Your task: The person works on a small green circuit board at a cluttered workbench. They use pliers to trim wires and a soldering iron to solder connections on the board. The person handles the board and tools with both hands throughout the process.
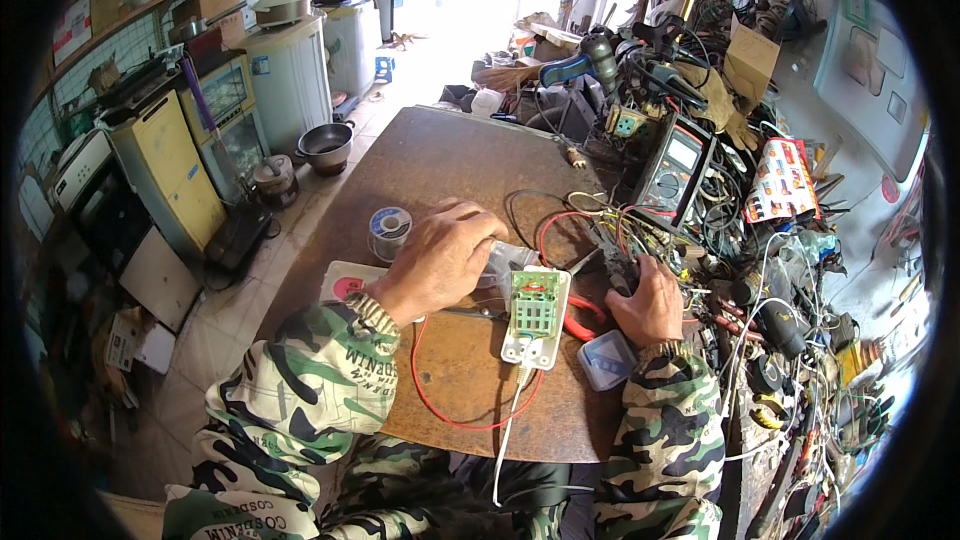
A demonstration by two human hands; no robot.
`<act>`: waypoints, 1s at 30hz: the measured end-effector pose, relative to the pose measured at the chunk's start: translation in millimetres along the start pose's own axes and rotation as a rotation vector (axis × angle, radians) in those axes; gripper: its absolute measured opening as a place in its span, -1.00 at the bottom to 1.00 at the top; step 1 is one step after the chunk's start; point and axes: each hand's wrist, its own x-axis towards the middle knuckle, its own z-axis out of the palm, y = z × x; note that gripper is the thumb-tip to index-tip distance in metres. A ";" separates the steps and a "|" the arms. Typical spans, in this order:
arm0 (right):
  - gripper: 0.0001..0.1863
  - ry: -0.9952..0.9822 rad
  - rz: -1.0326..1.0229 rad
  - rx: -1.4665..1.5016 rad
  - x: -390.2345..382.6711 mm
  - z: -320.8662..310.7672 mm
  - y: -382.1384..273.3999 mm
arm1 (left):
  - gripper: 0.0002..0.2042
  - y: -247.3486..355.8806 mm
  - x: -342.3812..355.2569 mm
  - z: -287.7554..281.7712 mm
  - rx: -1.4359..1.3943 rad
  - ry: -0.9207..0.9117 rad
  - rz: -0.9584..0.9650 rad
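My left hand is over the middle of the table, fingers curled at the edge of a crumpled clear plastic bag; its thumb side is partly hidden. To its right lies an opened white socket box with its green inside facing up and a white cord running toward me. At the table's right side, my right hand has its fingers closed near a dark object among the wires, which I cannot make out. Between the hands are red tool handles and a small clear box.
A solder spool stands beyond my left wrist. A red wire loops across the brown table. Along the right edge a multimeter leans amid tangled cables and tools. A black pot sits on the floor at left.
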 end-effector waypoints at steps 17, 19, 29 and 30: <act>-0.38 0.011 -0.008 -0.038 -4.6 9.3 17.5 | -0.61 49.0 3.5 34.9 -0.561 -0.458 -0.135; -0.34 0.047 -0.066 -0.005 -0.1 8.2 12.2 | -0.61 58.2 11.6 37.6 -0.554 -0.472 -0.210; -0.37 -0.011 0.036 -0.020 -4.6 6.7 19.0 | -0.85 17.0 14.5 -0.2 -0.272 -0.403 -0.220; -0.38 0.003 0.015 0.007 -2.8 2.5 14.1 | -0.87 27.1 12.9 -15.7 -0.154 -0.420 -0.194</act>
